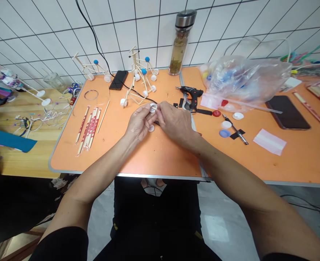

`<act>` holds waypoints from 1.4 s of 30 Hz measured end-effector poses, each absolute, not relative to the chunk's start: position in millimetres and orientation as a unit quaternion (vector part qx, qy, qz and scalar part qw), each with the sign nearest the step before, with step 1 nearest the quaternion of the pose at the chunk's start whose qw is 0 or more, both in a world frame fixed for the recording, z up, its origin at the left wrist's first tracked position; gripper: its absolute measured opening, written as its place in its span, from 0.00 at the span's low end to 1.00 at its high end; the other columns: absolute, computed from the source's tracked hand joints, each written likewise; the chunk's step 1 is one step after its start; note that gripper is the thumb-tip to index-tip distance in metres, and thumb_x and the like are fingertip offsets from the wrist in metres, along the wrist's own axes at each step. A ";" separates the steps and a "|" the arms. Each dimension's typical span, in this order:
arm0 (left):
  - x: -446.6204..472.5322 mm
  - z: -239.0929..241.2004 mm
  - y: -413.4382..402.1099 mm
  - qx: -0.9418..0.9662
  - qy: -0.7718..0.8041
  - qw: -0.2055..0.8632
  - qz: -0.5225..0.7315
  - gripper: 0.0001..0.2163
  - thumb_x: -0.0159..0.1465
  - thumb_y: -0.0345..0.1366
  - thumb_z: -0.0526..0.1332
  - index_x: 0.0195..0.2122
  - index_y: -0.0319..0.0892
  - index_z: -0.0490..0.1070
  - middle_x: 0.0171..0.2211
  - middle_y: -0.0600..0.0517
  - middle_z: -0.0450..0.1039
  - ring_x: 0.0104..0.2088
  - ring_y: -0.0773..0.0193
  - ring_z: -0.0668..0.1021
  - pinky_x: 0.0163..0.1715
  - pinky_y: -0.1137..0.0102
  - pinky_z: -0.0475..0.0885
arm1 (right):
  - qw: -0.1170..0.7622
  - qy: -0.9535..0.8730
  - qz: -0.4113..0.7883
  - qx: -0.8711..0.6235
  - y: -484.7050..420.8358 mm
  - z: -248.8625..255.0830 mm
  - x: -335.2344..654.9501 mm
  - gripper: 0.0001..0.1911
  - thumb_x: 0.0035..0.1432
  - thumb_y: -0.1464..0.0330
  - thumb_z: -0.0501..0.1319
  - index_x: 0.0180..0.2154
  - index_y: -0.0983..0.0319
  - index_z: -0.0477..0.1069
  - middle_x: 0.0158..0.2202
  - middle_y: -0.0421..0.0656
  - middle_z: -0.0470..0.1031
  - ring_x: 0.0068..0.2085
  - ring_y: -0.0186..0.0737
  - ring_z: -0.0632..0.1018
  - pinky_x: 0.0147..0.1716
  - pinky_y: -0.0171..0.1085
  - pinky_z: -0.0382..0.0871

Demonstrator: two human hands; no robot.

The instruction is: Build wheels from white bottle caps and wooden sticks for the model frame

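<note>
Both my hands meet above the middle of the orange table (154, 156). My left hand (140, 122) pinches a small white bottle cap (152, 107) at its fingertips. My right hand (175, 121) has its fingers closed against the same cap from the right. Another white cap (151, 128) lies on the table just under my left hand. Something dark lies under my right hand, mostly hidden.
Wrapped chopsticks (89, 127) lie to the left. Stick models with caps (140, 81), a phone (118, 79) and a tea bottle (181, 41) stand at the back. A black glue gun (189, 93), loose caps (225, 125), a plastic bag (241, 79) and another phone (287, 112) lie to the right.
</note>
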State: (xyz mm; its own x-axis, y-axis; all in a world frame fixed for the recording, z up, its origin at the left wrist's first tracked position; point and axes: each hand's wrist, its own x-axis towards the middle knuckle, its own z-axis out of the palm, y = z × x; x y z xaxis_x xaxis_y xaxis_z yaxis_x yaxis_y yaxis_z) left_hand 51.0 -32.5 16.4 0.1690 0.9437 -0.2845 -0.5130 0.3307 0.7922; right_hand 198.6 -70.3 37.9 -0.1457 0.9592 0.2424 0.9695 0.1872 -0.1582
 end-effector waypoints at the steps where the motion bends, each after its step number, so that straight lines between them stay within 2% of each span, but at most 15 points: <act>1: 51.6 16.5 -33.3 0.272 0.397 0.710 0.514 0.05 0.78 0.35 0.69 0.42 0.43 0.82 0.37 0.51 0.87 0.35 0.66 0.90 0.34 0.79 0.84 | 0.142 -0.758 -0.022 -0.636 -70.3 37.8 198.6 0.21 0.86 0.63 0.46 0.55 0.64 0.76 0.51 0.55 0.87 0.43 0.50 0.83 0.34 0.43 0.52; 5: 54.7 18.8 -37.9 0.268 0.400 0.699 0.529 0.08 0.79 0.34 0.67 0.40 0.43 0.82 0.34 0.53 0.86 0.37 0.67 0.91 0.32 0.79 0.84 | 0.142 -0.765 -0.042 -0.627 -69.8 37.4 199.4 0.20 0.85 0.65 0.46 0.53 0.63 0.76 0.50 0.55 0.87 0.42 0.50 0.83 0.34 0.43 0.52; 9: 57.5 18.8 -42.0 0.286 0.398 0.686 0.537 0.04 0.77 0.37 0.71 0.44 0.45 0.85 0.40 0.51 0.89 0.43 0.65 0.92 0.34 0.79 0.84 | 0.147 -0.769 -0.065 -0.619 -69.5 36.8 200.9 0.21 0.85 0.65 0.46 0.53 0.62 0.77 0.48 0.54 0.86 0.41 0.49 0.82 0.33 0.43 0.52; 14: 60.2 13.6 -46.1 0.314 0.383 0.649 0.577 0.01 0.74 0.35 0.75 0.44 0.48 0.88 0.46 0.53 0.91 0.46 0.69 0.90 0.52 0.75 0.86 | 0.143 -0.773 -0.066 -0.615 -70.5 39.2 202.3 0.21 0.84 0.66 0.46 0.54 0.63 0.78 0.47 0.56 0.86 0.42 0.52 0.82 0.34 0.44 0.52; 18: 61.7 10.1 -49.4 0.349 0.390 0.622 0.582 0.05 0.75 0.32 0.72 0.45 0.49 0.90 0.44 0.53 0.91 0.42 0.69 0.89 0.48 0.76 0.85 | 0.146 -0.783 -0.053 -0.603 -71.2 39.3 204.4 0.20 0.82 0.67 0.47 0.54 0.63 0.77 0.46 0.57 0.86 0.41 0.53 0.82 0.35 0.44 0.51; 20: 62.7 9.5 -50.9 0.359 0.398 0.614 0.579 0.06 0.75 0.32 0.72 0.45 0.49 0.91 0.44 0.53 0.91 0.43 0.67 0.90 0.48 0.75 0.84 | 0.154 -0.781 -0.044 -0.604 -70.7 37.3 205.2 0.19 0.82 0.67 0.47 0.53 0.63 0.77 0.45 0.57 0.87 0.41 0.53 0.82 0.35 0.44 0.51; 24: 65.0 9.6 -53.8 0.373 0.398 0.595 0.590 0.05 0.73 0.32 0.74 0.44 0.50 0.91 0.49 0.51 0.91 0.54 0.62 0.90 0.60 0.69 0.83 | 0.227 -0.746 0.003 -0.626 -65.4 30.7 204.5 0.17 0.80 0.64 0.51 0.50 0.61 0.78 0.42 0.53 0.87 0.39 0.52 0.81 0.35 0.43 0.53; 28: 65.8 7.8 -56.5 0.402 0.398 0.567 0.599 0.06 0.73 0.32 0.73 0.45 0.50 0.91 0.53 0.52 0.91 0.60 0.59 0.88 0.66 0.66 0.79 | 0.363 -0.693 0.154 -0.604 -56.1 25.3 201.5 0.13 0.76 0.64 0.54 0.41 0.58 0.76 0.41 0.48 0.87 0.41 0.48 0.82 0.38 0.41 0.65; 30: 65.5 5.8 -57.2 0.416 0.399 0.554 0.601 0.06 0.73 0.32 0.73 0.46 0.50 0.91 0.53 0.52 0.91 0.60 0.59 0.88 0.65 0.67 0.79 | 0.385 -0.679 0.189 -0.596 -54.2 23.7 200.2 0.13 0.75 0.64 0.55 0.38 0.57 0.75 0.40 0.47 0.87 0.41 0.47 0.82 0.39 0.40 0.67; 34: 64.6 2.5 -57.8 0.435 0.417 0.549 0.580 0.09 0.77 0.33 0.68 0.48 0.49 0.90 0.46 0.53 0.91 0.55 0.61 0.88 0.57 0.71 0.81 | 0.301 -0.728 0.064 -0.613 -58.2 22.4 200.1 0.15 0.76 0.64 0.54 0.43 0.60 0.78 0.39 0.51 0.87 0.37 0.49 0.81 0.36 0.42 0.59; 36: 64.6 2.5 -58.9 0.433 0.421 0.553 0.574 0.11 0.79 0.33 0.65 0.48 0.50 0.90 0.43 0.54 0.91 0.53 0.63 0.88 0.53 0.72 0.82 | 0.278 -0.743 0.040 -0.607 -59.8 23.9 200.8 0.15 0.76 0.64 0.54 0.44 0.61 0.78 0.39 0.53 0.87 0.37 0.50 0.80 0.36 0.42 0.57; 38: 65.2 4.1 -61.0 0.429 0.417 0.555 0.579 0.12 0.79 0.31 0.65 0.48 0.50 0.90 0.46 0.55 0.91 0.54 0.64 0.88 0.54 0.73 0.81 | 0.319 -0.728 0.096 -0.600 -58.8 27.1 201.6 0.13 0.75 0.64 0.55 0.41 0.59 0.76 0.38 0.50 0.86 0.38 0.48 0.80 0.37 0.41 0.60; 42: 66.7 8.7 -64.6 0.418 0.410 0.557 0.589 0.10 0.76 0.29 0.69 0.50 0.50 0.90 0.55 0.53 0.91 0.60 0.61 0.87 0.58 0.71 0.82 | 0.426 -0.639 0.298 -0.567 -54.1 34.7 202.9 0.13 0.73 0.62 0.60 0.33 0.57 0.70 0.33 0.43 0.82 0.35 0.43 0.79 0.36 0.39 0.64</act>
